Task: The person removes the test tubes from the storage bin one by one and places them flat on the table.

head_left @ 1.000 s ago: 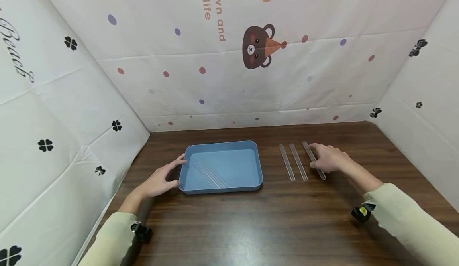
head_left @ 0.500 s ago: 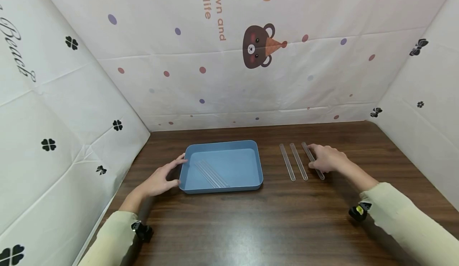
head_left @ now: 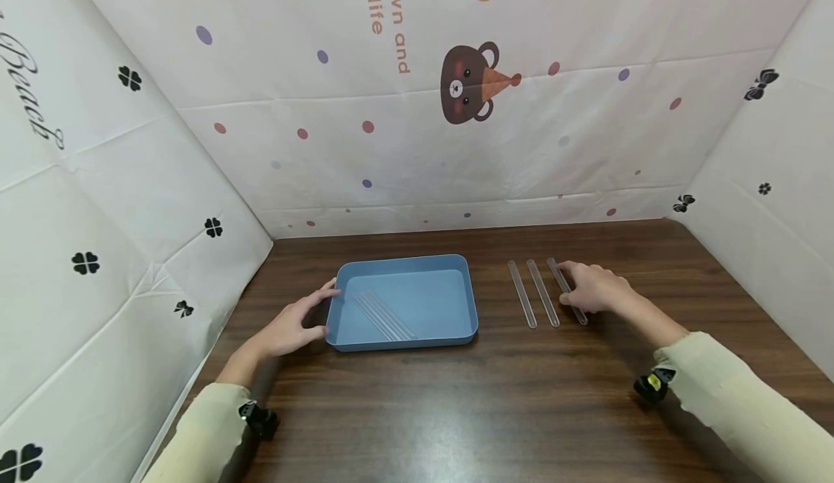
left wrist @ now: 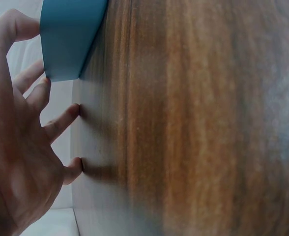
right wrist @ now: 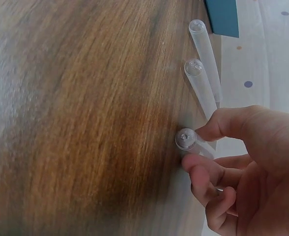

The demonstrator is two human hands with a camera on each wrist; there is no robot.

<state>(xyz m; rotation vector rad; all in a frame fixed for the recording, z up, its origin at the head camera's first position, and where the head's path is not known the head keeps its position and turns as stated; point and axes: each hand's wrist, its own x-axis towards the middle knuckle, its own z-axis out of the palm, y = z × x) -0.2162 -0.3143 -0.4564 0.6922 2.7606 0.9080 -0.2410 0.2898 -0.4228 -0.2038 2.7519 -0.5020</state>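
Observation:
A blue tray (head_left: 443, 346) stands on the wooden table, with several thin clear tubes or rods (head_left: 384, 316) lying side by side at a slant in its left half. My left hand (head_left: 287, 329) is at the tray's left end, fingers spread; thumb and fingertips meet its rim, while two other fingertips rest on the table in the left wrist view. To the right of the tray lie two clear test tubes, the left one (head_left: 522, 295) and the middle one (head_left: 543, 293). My right hand (head_left: 596, 287) pinches a third test tube (right wrist: 186, 139) between thumb and fingers.
White printed cloth (head_left: 417, 157) walls in the table's back and both sides. The dark wooden tabletop (head_left: 417, 410) extends in front of the tray and tubes. Black cameras sit on both wrists, the left one (head_left: 258, 421) close over the table.
My right hand and the test tube it pinches have shifted very slightly left. My left hand and the tray have stayed in place.

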